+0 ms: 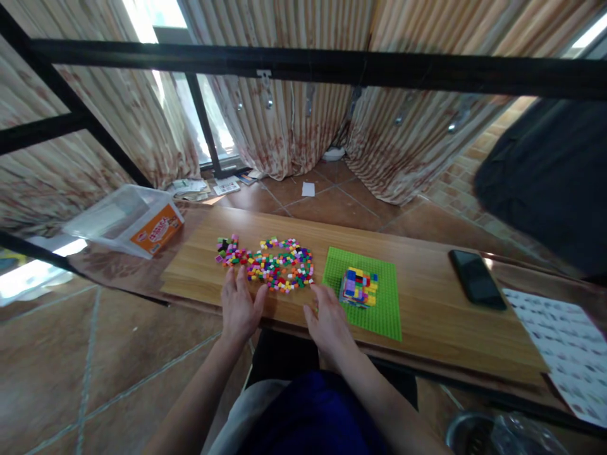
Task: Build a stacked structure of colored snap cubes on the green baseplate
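Many small coloured building bricks (pixel 284 265) lie loose in a spread heap on the wooden board. My left hand (pixel 240 306) rests at the near left edge of the heap, its fingers stretched out and thumb apart, holding nothing I can see. Between the heap and the green baseplate (pixel 386 316) is my right hand (pixel 328 319), with slightly bent fingers and the thumb apart from them. No held brick can be made out there. On the baseplate stands a block built of multicoloured bricks (pixel 360 287), just right of my right hand.
A clear plastic box (pixel 128 221) with an orange label stands left of the wooden board (pixel 427 322). To the right lie a black phone (pixel 477 279) and a printed sheet (pixel 564 347). A dark metal bar (pixel 303 63) crosses beyond the board, before the curtains.
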A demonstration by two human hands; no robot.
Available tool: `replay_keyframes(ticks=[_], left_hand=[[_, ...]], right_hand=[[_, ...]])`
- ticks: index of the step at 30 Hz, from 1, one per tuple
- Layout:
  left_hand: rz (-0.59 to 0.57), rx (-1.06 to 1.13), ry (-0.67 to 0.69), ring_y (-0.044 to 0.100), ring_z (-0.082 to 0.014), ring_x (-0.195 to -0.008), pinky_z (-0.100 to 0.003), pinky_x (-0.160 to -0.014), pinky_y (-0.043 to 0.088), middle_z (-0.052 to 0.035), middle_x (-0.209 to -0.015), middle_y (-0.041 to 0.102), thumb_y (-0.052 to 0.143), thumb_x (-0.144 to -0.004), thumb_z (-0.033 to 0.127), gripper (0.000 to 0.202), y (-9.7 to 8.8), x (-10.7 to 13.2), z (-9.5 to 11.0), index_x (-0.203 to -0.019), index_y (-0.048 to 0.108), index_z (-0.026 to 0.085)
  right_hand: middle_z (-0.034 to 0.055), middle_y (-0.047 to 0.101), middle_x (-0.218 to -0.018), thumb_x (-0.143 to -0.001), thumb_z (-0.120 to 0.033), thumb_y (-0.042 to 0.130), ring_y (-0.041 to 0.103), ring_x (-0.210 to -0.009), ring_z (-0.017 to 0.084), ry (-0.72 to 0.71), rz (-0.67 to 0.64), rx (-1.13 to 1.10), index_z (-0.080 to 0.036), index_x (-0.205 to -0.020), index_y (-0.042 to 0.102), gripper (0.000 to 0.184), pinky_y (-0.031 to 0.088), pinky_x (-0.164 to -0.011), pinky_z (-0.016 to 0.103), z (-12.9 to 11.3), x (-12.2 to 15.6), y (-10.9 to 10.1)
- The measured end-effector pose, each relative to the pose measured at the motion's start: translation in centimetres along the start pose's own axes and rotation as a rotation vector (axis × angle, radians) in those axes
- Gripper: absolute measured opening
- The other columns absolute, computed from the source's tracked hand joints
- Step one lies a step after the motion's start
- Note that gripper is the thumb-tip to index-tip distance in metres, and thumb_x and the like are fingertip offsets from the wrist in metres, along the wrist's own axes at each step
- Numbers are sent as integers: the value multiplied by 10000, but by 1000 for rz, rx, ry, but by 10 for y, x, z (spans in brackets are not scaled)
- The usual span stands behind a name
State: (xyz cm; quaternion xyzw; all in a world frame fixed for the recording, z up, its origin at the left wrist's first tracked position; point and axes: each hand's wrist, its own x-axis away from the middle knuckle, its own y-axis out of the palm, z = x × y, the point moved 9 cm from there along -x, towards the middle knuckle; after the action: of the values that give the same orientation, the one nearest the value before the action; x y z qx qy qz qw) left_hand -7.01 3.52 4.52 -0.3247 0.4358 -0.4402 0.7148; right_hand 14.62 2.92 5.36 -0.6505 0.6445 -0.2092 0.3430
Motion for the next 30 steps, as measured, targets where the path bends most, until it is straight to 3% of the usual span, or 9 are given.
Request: replay_keyframes(ticks=[7, 13, 17, 21, 25, 30], left_hand=[[31, 15, 25, 376, -379, -1349, -547, -1064, 346, -274, -1438, 393, 493, -892, 445, 637, 23, -19, 12, -1387, 385, 59], [-7, 121, 88, 371, -364, -1357, -554, -1072, 344, -263, -1427, 416, 489, -902, 446, 628, 36, -19, 39, -1393, 383, 70], [-38, 313, 149, 373, -301, -1367, -495, -1103, 347, -217, -1437, 422, 473, -921, 388, 556, 36, -18, 49, -1391, 384, 103], [38, 443, 135, 461, -236, -1293, -441, -1097, 374, -157, -1339, 528, 427, -938, 272, 418, 19, -25, 34, -1335, 449, 142], [148, 288, 53, 529, -254, -1173, -438, -1037, 424, -140, -1191, 584, 482, -875, 196, 295, 0, -46, 2, -1140, 602, 146], [18, -4, 127, 519, -309, -1140, -487, -1002, 409, -146, -1177, 568, 527, -797, 162, 247, 7, -72, -5, -995, 675, 166]], right_hand=[[202, 595, -1130, -781, -151, 511, 560, -1088, 321, 17, -11, 136, -76, -1182, 571, 413, 448, -985, 485, -1, -30, 22], [184, 592, -1171, -804, -148, 498, 534, -1148, 296, -53, 19, 23, -89, -1181, 577, 390, 439, -1022, 470, -16, -42, 31], [157, 573, -1200, -818, -131, 493, 549, -1137, 257, -102, 40, -76, -125, -1176, 588, 370, 457, -1024, 439, -20, -42, 31], [148, 541, -1264, -846, -155, 506, 520, -1204, 255, -130, 68, -116, -154, -1158, 607, 328, 452, -1039, 441, -18, -31, 29], [138, 554, -1255, -870, -177, 515, 531, -1199, 243, -157, 73, -137, -177, -1119, 627, 273, 470, -1020, 424, -18, -18, 28], [138, 575, -1232, -896, -179, 484, 551, -1187, 228, -201, 98, -150, -177, -1090, 642, 251, 462, -1026, 402, -28, -11, 21]])
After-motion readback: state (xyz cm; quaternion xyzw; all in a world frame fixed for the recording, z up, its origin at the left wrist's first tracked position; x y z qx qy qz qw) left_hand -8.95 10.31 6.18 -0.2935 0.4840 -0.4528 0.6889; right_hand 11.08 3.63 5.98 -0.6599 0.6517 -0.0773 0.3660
